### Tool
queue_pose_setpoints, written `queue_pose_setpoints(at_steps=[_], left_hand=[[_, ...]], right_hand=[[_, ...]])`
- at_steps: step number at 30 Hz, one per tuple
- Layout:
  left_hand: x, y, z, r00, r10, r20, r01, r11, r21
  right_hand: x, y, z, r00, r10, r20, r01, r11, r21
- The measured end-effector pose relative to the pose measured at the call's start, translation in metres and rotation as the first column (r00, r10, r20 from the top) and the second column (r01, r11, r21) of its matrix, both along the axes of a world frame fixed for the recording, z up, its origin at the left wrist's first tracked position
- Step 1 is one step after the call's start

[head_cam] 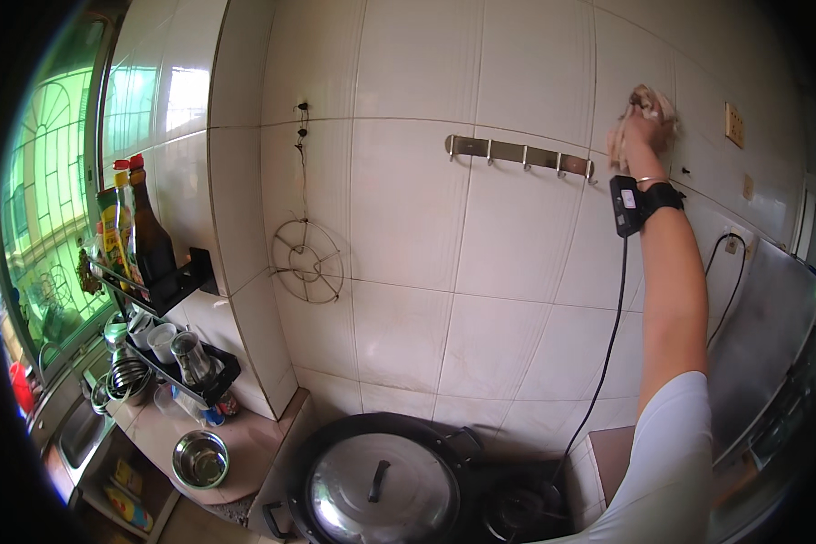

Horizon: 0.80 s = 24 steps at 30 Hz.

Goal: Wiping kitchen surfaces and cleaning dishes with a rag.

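Note:
My right hand (642,132) is raised high at the upper right, closed around a crumpled pale cloth (661,112) that lies against the white wall tiles (530,61). A black device with a cable is strapped to that wrist. To the left of the hand, a metal hook rail (523,155) is fixed on the wall, and a switch plate (734,125) is to its right. My left hand is out of view. Below, before me, a large black wok (299,469) with a domed metal lid (408,489) stands on the stove.
Bottles (151,224) stand on a black wall shelf (170,292); cups and a metal pitcher (194,360) fill a lower one. A steel bowl (200,459) sits on the left counter. A round wire rack (307,262) hangs on the wall. A burner (523,510) is right of the wok.

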State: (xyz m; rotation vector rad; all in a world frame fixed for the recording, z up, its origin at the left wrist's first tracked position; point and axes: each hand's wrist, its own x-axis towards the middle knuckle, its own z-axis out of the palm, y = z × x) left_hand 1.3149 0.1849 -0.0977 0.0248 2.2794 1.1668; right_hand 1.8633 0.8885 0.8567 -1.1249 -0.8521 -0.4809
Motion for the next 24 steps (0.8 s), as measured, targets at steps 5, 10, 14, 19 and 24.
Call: queue_pose_setpoints(at_steps=[5,10,14,19,24], left_hand=[[-0.033,-0.024,-0.015,1.0,0.031,0.005,-0.031,1.0,0.005],[-0.023,0.006,-0.02,0.997,0.078,-0.013,-0.078,0.997,-0.013],[-0.021,0.017,-0.01,0.996,0.08,0.047,-0.082,0.995,0.059],[-0.025,0.039,0.009,0.998,0.051,0.025,-0.051,0.999,0.013],[-0.018,0.067,0.034,1.0,0.005,-0.011,-0.005,1.0,-0.003]], right_hand=[[-0.206,-0.027,-0.017,0.929,-0.144,0.341,0.029,0.947,0.321],[-0.348,0.018,-0.049,0.633,-0.087,0.769,-0.267,0.908,0.322],[-0.387,0.009,-0.072,0.263,0.026,0.965,-0.136,0.991,0.01],[-0.333,-0.011,0.008,0.522,0.24,0.819,-0.262,0.958,-0.113],[-0.162,-0.028,0.066,0.645,-0.121,0.754,0.147,0.989,0.033]])
